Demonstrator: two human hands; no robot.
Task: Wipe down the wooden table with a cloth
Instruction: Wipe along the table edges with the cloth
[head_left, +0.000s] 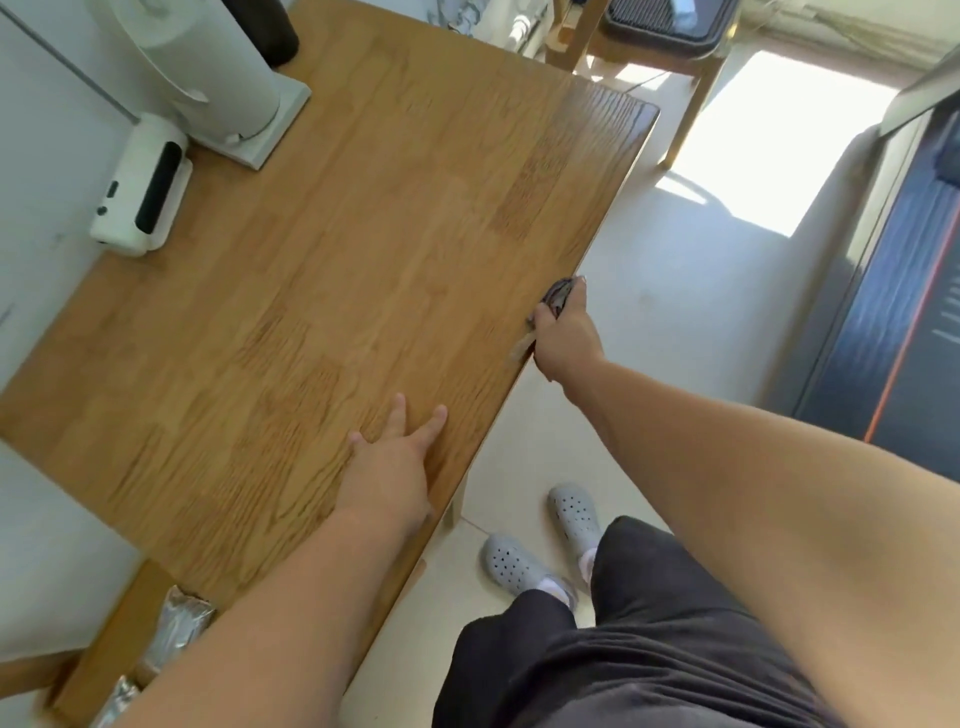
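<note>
The wooden table (322, 270) fills the left and middle of the view, its long edge running from upper right down toward me. My right hand (563, 340) grips a dark grey cloth (560, 293) against that right edge, about halfway along it. Most of the cloth is hidden inside the fingers. My left hand (392, 467) lies flat on the tabletop near the same edge, closer to me, with the fingers spread and straight.
A white appliance on a square base (228, 88) and a small white device (143, 189) stand at the table's far left by the wall. A wooden chair (670, 57) stands beyond the far end. Foil-wrapped items (176, 629) lie below the near corner. My feet in grey clogs (540, 540) stand on pale floor.
</note>
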